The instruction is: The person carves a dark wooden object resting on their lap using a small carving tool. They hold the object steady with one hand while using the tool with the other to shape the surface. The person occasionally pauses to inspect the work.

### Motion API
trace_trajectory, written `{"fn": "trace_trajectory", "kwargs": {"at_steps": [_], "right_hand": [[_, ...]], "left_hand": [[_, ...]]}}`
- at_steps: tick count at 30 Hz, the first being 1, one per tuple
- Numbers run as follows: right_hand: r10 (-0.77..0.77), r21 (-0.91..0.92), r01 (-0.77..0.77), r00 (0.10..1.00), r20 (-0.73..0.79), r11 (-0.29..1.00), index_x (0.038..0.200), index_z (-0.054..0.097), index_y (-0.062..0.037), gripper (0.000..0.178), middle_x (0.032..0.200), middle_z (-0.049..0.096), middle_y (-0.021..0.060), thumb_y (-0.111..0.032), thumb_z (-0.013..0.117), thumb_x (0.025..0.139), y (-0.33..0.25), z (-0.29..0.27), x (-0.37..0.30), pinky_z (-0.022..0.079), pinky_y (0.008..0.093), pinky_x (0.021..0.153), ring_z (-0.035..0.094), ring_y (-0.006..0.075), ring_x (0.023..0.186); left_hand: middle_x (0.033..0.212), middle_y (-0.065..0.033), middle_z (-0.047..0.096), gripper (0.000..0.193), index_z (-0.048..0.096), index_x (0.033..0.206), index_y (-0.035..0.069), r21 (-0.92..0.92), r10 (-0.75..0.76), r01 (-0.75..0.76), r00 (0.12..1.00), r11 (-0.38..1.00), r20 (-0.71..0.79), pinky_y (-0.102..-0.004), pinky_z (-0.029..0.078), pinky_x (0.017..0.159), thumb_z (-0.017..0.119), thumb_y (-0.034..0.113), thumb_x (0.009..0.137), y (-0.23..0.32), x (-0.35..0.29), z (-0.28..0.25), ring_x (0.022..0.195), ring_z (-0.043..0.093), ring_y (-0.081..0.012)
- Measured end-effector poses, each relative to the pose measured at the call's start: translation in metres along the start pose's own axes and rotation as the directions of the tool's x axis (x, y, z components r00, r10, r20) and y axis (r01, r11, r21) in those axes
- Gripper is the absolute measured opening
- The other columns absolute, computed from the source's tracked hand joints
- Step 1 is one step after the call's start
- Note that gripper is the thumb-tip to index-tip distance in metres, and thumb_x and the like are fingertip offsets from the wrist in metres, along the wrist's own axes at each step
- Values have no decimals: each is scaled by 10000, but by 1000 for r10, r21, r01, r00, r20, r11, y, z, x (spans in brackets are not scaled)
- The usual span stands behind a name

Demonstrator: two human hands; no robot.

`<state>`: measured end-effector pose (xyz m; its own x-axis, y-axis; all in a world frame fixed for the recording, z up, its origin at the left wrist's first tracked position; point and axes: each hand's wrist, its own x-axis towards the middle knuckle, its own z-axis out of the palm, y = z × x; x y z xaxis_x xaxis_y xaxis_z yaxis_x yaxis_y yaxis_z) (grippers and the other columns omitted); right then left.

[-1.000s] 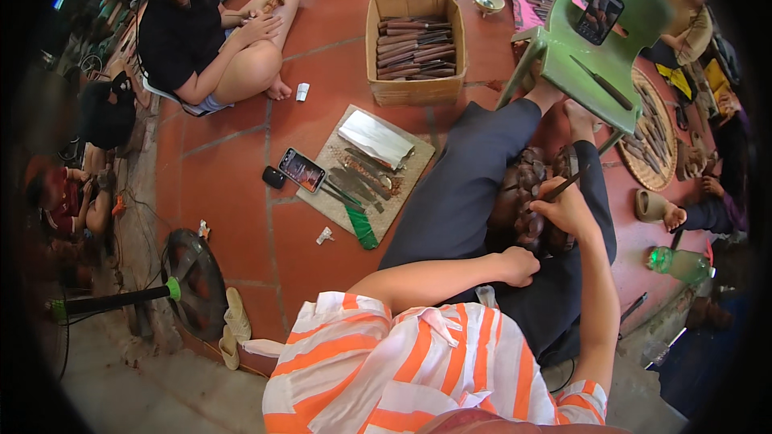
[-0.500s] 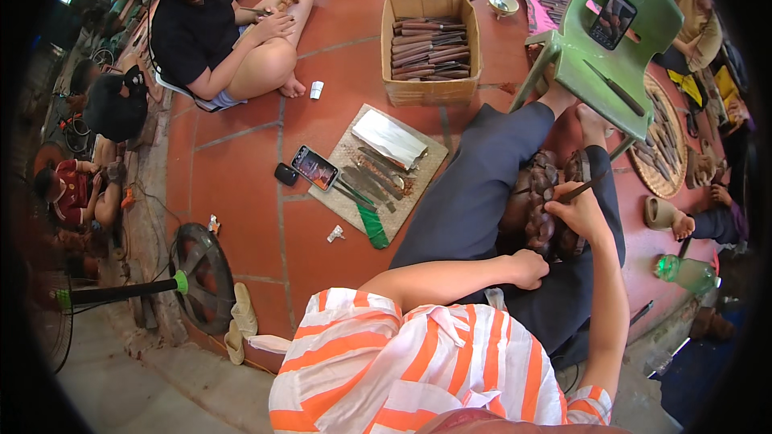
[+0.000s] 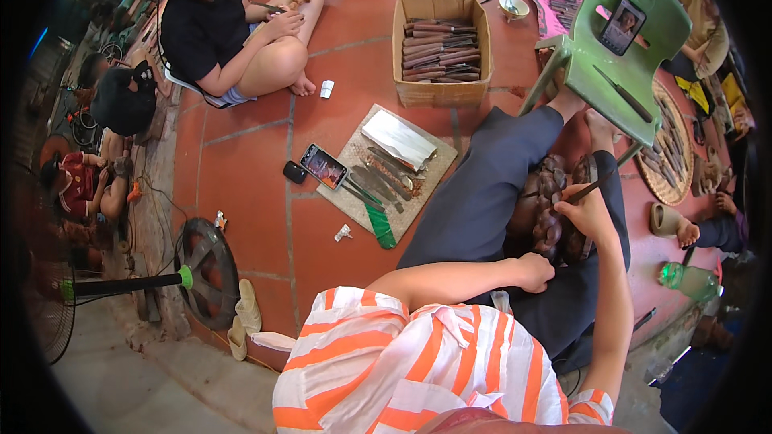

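Observation:
A dark brown, glossy carved wooden piece point(image 3: 548, 202) with rounded, braid-like relief rests between my legs. My right hand point(image 3: 587, 213) lies over its right side, fingers pinched round a slim dark carving tool point(image 3: 593, 186); one end of the tool points up and right, the other is hidden by the hand. At the near end of the carving, my left hand point(image 3: 535, 273) is curled closed against my dark trousers. Its fingers face away, so whatever it may grip is hidden.
A woven mat point(image 3: 434, 162) on the red tiles bears flat blades, white paper and a phone point(image 3: 323, 165). Beyond stands a cardboard box point(image 3: 442, 96) of handled tools. A green chair point(image 3: 599, 72) holds another phone and a knife. A seated person point(image 3: 217, 40) works opposite; a fan base point(image 3: 207, 273) stands left.
The scene has shifted slightly to the right in the view. Both hands keep nearly the same places on and beside the carving, with the tool still in my right hand.

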<state>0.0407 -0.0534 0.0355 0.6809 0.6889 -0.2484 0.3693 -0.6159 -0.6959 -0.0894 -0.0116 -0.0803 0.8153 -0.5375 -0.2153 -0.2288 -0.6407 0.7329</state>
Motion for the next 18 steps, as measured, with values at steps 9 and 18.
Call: {"fn": "trace_trajectory", "kwargs": {"at_steps": [9, 18], "right_hand": [[-103, -137, 103, 995, 5, 985, 793, 664, 33, 234, 746, 657, 200, -167, 702, 679, 16, -1, 16, 508, 384, 689, 650, 333, 698], [11, -144, -3, 999, 51, 990, 832, 657, 12, 204, 728, 647, 144, -140, 712, 708, 6, -3, 13, 479, 343, 652, 618, 235, 679]], "left_hand": [[857, -193, 678, 251, 690, 850, 35, 10, -23, 23, 1000, 1000, 4, -465, 526, 747, 557, 229, 761, -2, 0, -6, 842, 665, -349], [811, -194, 664, 215, 662, 808, 5, -26, 53, -54, 998, 998, -32, -472, 511, 740, 551, 186, 775, -3, -3, -1, 807, 649, -360]]}}
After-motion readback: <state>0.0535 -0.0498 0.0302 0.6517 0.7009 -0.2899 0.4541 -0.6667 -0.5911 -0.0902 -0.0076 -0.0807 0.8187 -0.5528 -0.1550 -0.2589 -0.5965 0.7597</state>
